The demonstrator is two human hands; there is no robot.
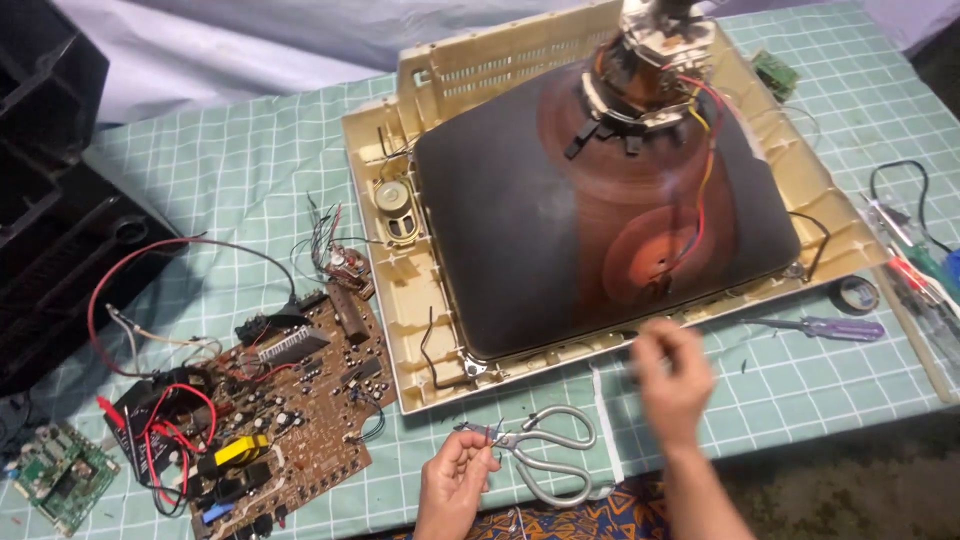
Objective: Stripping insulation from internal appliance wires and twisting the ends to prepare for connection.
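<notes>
- Silver scissors (548, 448) lie on the green checked surface (250, 190), just right of my left hand (455, 483).
- I see my left grip pinched together on a thin wire end (482, 432) beside the scissor tips.
- Blurred, my right hand (672, 372) hovers at the near edge of the beige television shell (420, 330); whether its grip is apart or together, I cannot tell.
- Brown circuit board (290, 400) lies to the left.

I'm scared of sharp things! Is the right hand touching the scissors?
Apart. The head view shows the right hand raised near the television frame, with bare tablecloth between it and the scissors.
</notes>
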